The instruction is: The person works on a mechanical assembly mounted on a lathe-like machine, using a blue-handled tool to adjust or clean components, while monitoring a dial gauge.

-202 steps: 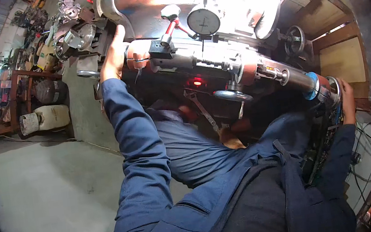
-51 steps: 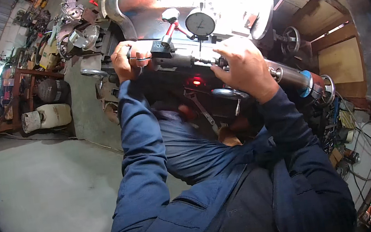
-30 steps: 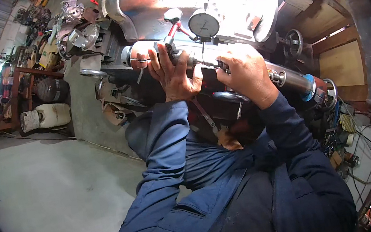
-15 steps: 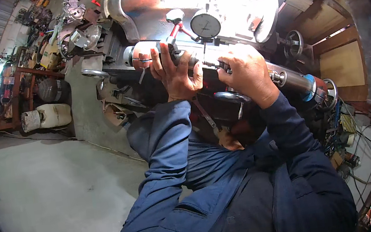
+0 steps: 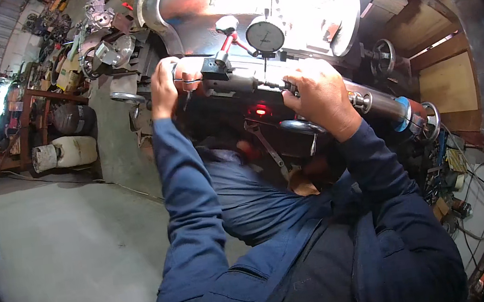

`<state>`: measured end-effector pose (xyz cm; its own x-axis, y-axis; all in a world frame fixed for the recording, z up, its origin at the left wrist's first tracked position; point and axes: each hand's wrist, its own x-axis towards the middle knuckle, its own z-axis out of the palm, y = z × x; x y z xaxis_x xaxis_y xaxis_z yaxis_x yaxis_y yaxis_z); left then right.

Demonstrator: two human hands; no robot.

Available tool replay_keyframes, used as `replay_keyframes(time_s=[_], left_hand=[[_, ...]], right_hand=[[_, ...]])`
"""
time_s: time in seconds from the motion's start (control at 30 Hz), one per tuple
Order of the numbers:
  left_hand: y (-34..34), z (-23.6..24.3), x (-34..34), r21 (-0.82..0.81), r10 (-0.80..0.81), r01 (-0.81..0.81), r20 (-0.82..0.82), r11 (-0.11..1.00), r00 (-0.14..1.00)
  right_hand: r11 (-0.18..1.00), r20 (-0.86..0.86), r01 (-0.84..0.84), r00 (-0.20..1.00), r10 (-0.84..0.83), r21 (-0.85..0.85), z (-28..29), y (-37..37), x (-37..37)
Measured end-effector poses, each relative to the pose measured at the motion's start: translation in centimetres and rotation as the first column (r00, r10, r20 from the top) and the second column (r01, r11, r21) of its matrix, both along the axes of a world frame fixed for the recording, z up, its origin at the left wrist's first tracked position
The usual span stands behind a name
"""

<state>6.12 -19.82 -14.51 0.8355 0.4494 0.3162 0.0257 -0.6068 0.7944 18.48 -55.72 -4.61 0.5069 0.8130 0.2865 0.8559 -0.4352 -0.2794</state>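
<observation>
Metal spindle (image 5: 236, 83) between both hands (image 5: 318, 94), apparently against the right.

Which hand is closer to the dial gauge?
Right. In the picture, the right hand is below and right of the dial gauge; the left hand is farther off, to its lower left.

Glare bleaches part of the machine (image 5: 306, 31) above deep shadow; edges curve, blackened.

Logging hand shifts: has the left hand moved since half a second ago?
Yes. Against the round dial, the left hand has moved left, farther from it, to the left end of the reddish ring.
</observation>
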Motion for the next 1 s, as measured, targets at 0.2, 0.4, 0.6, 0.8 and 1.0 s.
replay_keyframes(time_s=[0.2, 0.4, 0.6, 0.8, 1.0], left_hand=[[0.0, 3.4, 1.8, -0.508, -0.129, -0.078, -0.361, 0.858, 0.924], [-4.4, 0.2, 1.0, -0.775, 0.109, 0.523, 0.59, 0.353, 0.8], [-2.9, 1.6, 1.7, -0.948, -0.059, 0.231, 0.224, 0.217, 0.973], [-5.4, 5.1, 0.9, -0.962, 0.129, 0.043, 0.08, 0.271, 0.988], [-2.6, 2.9, -0.3, -0.982, 0.369, 0.154, 0.182, 0.106, 0.911]], right_hand=[[0.973, 0.083, -0.058, 0.996, 0.04, 0.225, 4.0, -4.0, -0.2], [0.8, -0.223, 0.478, 0.878, -0.424, 0.361, 6.9, -17.2, 1.5], [0.603, -0.465, 0.754, 0.646, -0.605, 0.261, -0.8, -33.9, 8.5], [0.87, -0.419, 0.462, 0.764, -0.49, -0.175, -9.4, -41.7, 12.8], [0.74, -0.538, 0.672, 0.636, -0.553, 0.033, -11.8, -42.4, 10.4]])
